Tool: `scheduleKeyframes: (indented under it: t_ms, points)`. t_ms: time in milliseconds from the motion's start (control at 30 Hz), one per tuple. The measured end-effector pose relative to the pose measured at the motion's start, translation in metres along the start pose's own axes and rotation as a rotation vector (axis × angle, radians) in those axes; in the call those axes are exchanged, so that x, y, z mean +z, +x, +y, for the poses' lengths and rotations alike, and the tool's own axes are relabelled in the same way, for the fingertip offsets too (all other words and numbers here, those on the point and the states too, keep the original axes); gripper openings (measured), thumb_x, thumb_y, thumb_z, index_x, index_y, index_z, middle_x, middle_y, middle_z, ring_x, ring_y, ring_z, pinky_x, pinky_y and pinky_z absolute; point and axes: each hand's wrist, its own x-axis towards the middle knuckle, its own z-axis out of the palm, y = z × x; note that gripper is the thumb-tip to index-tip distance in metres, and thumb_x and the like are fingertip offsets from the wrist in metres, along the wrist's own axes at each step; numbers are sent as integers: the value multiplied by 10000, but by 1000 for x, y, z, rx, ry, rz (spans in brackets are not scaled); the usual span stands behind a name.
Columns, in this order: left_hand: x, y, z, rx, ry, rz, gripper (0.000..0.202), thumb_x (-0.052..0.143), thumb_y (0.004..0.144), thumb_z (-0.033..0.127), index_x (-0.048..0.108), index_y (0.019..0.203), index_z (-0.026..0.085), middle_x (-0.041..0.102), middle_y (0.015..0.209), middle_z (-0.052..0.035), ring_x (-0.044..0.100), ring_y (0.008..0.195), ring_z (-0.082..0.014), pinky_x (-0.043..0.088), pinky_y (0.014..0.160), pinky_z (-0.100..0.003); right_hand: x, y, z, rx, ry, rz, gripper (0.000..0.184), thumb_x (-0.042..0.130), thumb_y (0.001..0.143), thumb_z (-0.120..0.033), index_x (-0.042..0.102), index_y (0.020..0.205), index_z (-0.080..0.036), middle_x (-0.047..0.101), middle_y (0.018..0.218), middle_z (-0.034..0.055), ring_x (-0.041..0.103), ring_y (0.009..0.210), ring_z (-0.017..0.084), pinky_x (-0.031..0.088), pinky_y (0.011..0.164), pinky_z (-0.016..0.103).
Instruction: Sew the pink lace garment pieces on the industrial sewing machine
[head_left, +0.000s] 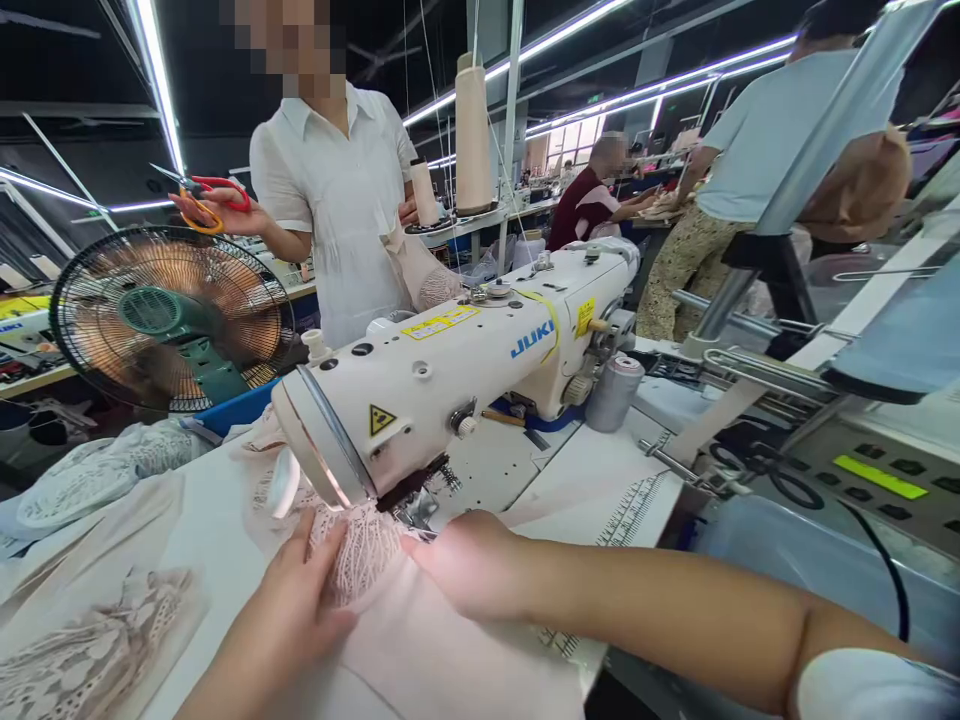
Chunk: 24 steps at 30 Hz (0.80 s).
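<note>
A pale pink fabric piece [435, 640] with a lace section [364, 560] lies under the head of a white sewing machine [442, 370]. My left hand [296, 595] rests on the lace, left of the needle area, with fingers spread flat. On the other side, my right hand [469, 560] is closed at the fabric's edge beside the metal presser foot [421, 508], its thumb on the cloth. The far fingers of that hand are partly hidden. The machine head hides the needle.
More lace pieces [105, 640] lie on the table to the left. A fan [161, 315] stands behind them. Across the machine, a person holds orange-handled scissors [201, 205] and fabric. A grey thread cone [615, 392] stands at right, near a metal-framed device [862, 480].
</note>
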Motion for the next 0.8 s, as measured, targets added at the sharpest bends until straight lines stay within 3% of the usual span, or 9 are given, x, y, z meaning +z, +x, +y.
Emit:
scheduleKeyframes:
  t_ms: [100,133,233,367,433,567,733,800]
  points:
    - [2,6,-9,16,-40,44,777,566,741,271,256,1447,173,65,1544,-194,197,1391,-347,323,1069,-457,2,1,-3,-26,-153,-65,873,578,657,-112,247,1461,-186,675,700,121,636,611,315,434,486,345]
    - [1,8,-10,9,-52,46,772,561,746,268,254,1446,162,77,1540,-200,195,1392,-344,306,1081,-456,3,0,-4,-33,-169,-48,869,575,661,-112,243,1462,-174,672,695,120,632,606,311,429,482,342]
    - [0,10,-12,0,-90,64,754,533,765,271,241,1447,138,113,1531,-198,203,1393,-329,275,1101,-448,4,-4,-4,-35,-167,-23,801,584,662,-114,342,1422,-184,671,719,110,627,590,302,410,460,329]
    - [4,14,-19,34,-128,131,733,500,781,324,247,1444,143,103,1534,-175,270,1368,-329,331,1072,-454,4,-11,-1,-101,-166,14,456,556,747,-180,558,1201,-225,670,817,97,617,587,264,359,427,294]
    - [7,16,-24,22,-119,157,724,487,784,344,260,1440,137,130,1524,-182,295,1353,-342,363,1048,-464,7,-14,1,-101,-159,59,341,521,793,-214,582,1128,-217,656,786,86,601,569,247,334,415,284]
    - [5,19,-26,-12,-72,168,710,457,805,364,264,1436,100,219,1476,-212,348,1321,-353,396,1017,-448,15,-20,4,-117,-164,101,304,538,800,-191,580,1101,-199,652,765,79,589,585,233,298,413,272]
    - [-1,3,3,-48,193,303,537,369,875,307,398,1379,124,349,1407,-240,506,1182,-379,449,929,-501,11,-45,19,-136,-94,155,262,428,888,-283,553,1105,-210,614,691,52,510,533,190,176,417,281]
    - [8,-11,28,62,253,324,480,332,899,281,472,1330,121,408,1408,-200,492,1213,-332,488,910,-434,8,-59,29,-192,-56,145,251,393,896,-301,557,1071,-227,591,710,42,483,544,177,153,433,290]
